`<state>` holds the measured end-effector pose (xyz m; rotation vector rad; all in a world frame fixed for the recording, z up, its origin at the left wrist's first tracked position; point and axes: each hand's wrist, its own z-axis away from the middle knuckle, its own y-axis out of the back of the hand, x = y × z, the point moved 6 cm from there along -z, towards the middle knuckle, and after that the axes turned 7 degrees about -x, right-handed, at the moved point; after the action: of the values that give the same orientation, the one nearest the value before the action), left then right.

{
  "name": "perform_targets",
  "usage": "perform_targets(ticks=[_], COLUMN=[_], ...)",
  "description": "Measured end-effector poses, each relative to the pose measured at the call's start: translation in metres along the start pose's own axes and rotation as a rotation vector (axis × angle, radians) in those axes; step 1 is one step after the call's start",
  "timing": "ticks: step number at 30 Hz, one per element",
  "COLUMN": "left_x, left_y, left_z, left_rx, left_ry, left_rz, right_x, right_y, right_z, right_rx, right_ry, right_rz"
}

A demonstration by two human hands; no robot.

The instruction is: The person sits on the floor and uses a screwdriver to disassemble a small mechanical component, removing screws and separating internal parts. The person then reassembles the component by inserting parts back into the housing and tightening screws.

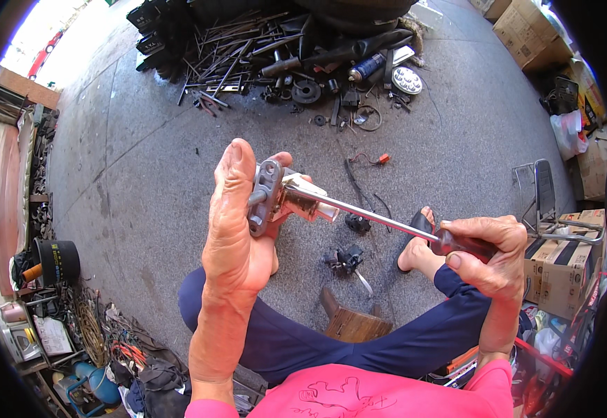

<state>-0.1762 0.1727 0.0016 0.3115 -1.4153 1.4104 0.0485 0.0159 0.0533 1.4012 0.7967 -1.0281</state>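
Note:
My left hand [232,230] is closed round a metal part with a grey flanged plate [266,197], which has holes at its ends and a short pin. A whitish and brown body [308,202] sticks out of the part to the right. My right hand [488,254] grips the dark handle of a screwdriver [380,218]. Its long shiny shaft runs left and up to the part, and the tip meets the body close to the plate. Exactly where the tip sits is hard to make out.
Loose black parts [346,260] and a cable with a red connector [383,159] lie on the grey floor between my feet. A wooden stool [359,317] stands below my hands. Heaped tools and metal rods [230,56] lie ahead. Cardboard boxes [564,279] and a folding chair [544,191] are at the right.

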Motion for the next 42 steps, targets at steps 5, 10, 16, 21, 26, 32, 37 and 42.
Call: perform_targets(ticks=[5,10,16,21,26,32,37,42], left_x=[-0.003,-0.004,0.010,0.018,0.021,0.023,0.023,0.025], left_y=[0.002,0.006,0.002,-0.006,-0.005,-0.002,0.001,0.001], left_z=[-0.001,-0.004,0.003,0.006,0.006,0.003,0.002,0.003], left_rx=[-0.008,-0.018,-0.007,-0.100,-0.218,-0.186,-0.146,-0.057], left_ry=[0.047,0.013,-0.203,-0.232,-0.224,-0.240,-0.241,-0.251], left_rz=[0.078,0.096,-0.124,0.063,0.229,0.228,0.125,0.093], right_x=[0.002,0.004,0.017,0.028,0.029,0.026,0.021,0.010], right_y=[-0.001,-0.002,-0.015,-0.034,-0.039,-0.032,-0.034,-0.036], right_z=[0.000,0.001,0.004,0.010,0.010,0.008,0.008,0.008], right_rx=[0.001,-0.002,-0.177,-0.420,-0.466,-0.330,-0.176,-0.165], right_ry=[-0.039,-0.059,-0.344,-0.469,-0.475,-0.298,-0.181,-0.024], right_rz=[-0.043,-0.067,-0.456,-0.828,-0.895,-0.649,-0.361,-0.202])
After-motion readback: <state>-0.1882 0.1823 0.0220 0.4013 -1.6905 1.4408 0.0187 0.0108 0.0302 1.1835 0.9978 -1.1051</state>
